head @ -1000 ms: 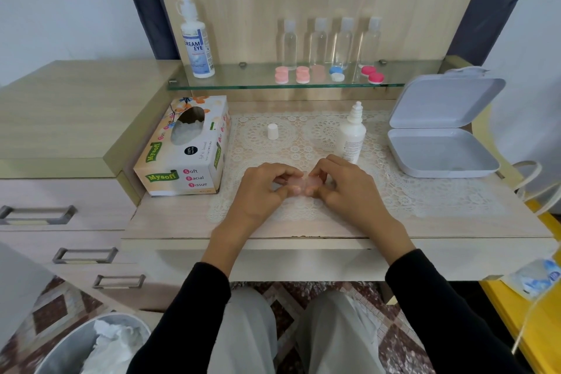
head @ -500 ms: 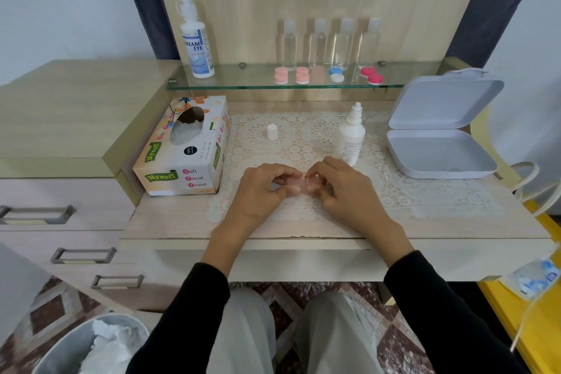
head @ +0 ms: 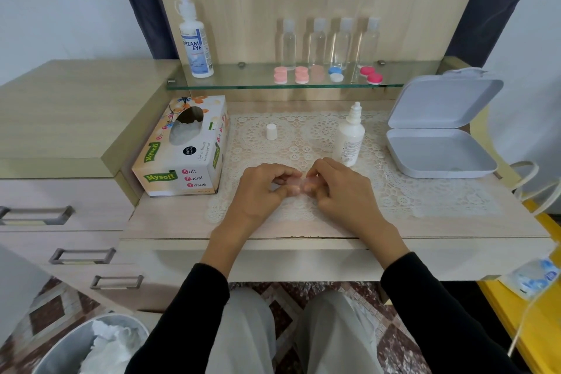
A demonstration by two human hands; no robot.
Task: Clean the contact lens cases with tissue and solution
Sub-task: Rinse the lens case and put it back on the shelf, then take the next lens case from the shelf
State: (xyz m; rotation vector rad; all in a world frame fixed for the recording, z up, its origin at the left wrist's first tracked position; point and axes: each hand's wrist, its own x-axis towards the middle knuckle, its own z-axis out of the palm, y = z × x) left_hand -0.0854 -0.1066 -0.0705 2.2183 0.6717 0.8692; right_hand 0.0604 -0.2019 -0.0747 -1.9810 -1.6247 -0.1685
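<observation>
Left hand [head: 261, 193] and right hand [head: 344, 191] fingers [head: 283, 174] pinched pale lens case [head: 299, 184] mid-worktop [head: 170, 222], back from front edge; solution bottle [head: 350, 138] just behind right hand, tissue box [head: 185, 158] near left.

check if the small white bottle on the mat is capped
Uncapped. The bottle stands upright, nozzle bare; a small white cap sits apart on the lace mat.

Matt wooden desk [head: 455, 222], lace mat [head: 425, 197], glossy glass shelf [head: 243, 79]
</observation>
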